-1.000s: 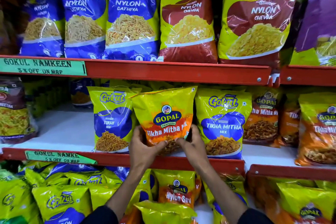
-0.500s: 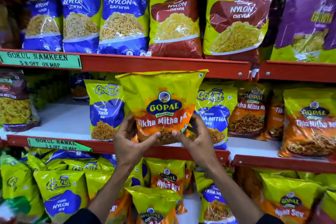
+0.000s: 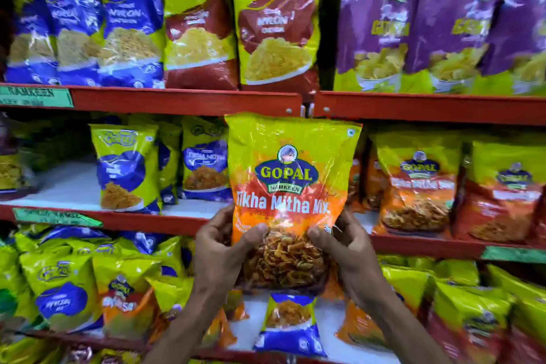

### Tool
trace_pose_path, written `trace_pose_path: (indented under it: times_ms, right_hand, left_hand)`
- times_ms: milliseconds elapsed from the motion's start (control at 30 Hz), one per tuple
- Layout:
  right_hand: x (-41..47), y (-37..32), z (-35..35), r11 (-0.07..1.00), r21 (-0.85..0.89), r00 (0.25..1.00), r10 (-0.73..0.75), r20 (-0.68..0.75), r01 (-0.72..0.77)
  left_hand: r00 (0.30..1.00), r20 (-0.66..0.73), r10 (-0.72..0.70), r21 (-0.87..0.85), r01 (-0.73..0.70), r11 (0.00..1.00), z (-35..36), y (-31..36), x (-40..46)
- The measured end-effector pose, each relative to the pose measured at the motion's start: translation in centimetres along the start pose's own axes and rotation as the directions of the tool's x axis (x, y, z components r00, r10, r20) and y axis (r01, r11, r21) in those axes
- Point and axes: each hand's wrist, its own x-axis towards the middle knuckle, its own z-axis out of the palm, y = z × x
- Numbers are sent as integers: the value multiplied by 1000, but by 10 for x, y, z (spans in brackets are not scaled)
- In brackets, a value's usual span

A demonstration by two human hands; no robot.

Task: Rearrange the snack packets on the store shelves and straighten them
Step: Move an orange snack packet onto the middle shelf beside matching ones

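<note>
Snack packets are filling three red-edged shelves, and one of them — a yellow-and-orange Gopal Tikha Mitha Mix packet [image 3: 291,201] — is being held up in front of the middle shelf [image 3: 189,220] by both hands. It is standing upright and facing the camera, its top edge overlapping the red lip of the upper shelf [image 3: 183,102] and its clear window of fried mix sitting between the palms. The left hand [image 3: 220,254] is clamping the packet's lower left edge, thumb pressing across the front and fingers wrapping behind. The right hand [image 3: 351,254] is doing the same on the lower right edge, thumb on the front just beside the window.

Behind the held packet, to its left, two blue-and-yellow packets [image 3: 127,168] are standing upright on the white board of the middle shelf, well apart from the bare stretch further left. To its right, orange Tikha Mitha packets [image 3: 416,186] are standing in a row — their print is blurring. On the upper shelf, blue Nylon packets [image 3: 130,35], red ones [image 3: 274,32] and purple ones [image 3: 378,29] are lining up side by side. Below the hands, a small blue-bottomed packet [image 3: 291,325] is standing on the lower shelf among leaning yellow bags [image 3: 62,289]. Green price tags [image 3: 35,96] are sticking to the shelf lips at the left.
</note>
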Motion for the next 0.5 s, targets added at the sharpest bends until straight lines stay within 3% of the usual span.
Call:
trace_pose_path:
  times_ms: [200,500]
  right_hand:
    - [-37,2,-51,993,10,993,114,23,-114]
    - [-38,10,-67,989,45,986,147,-77,-144]
  left_hand:
    - [976,-11,-216,-29,215,976,50,-24,-42]
    - [942,136,-308,60,302,951,59,-25,-40]
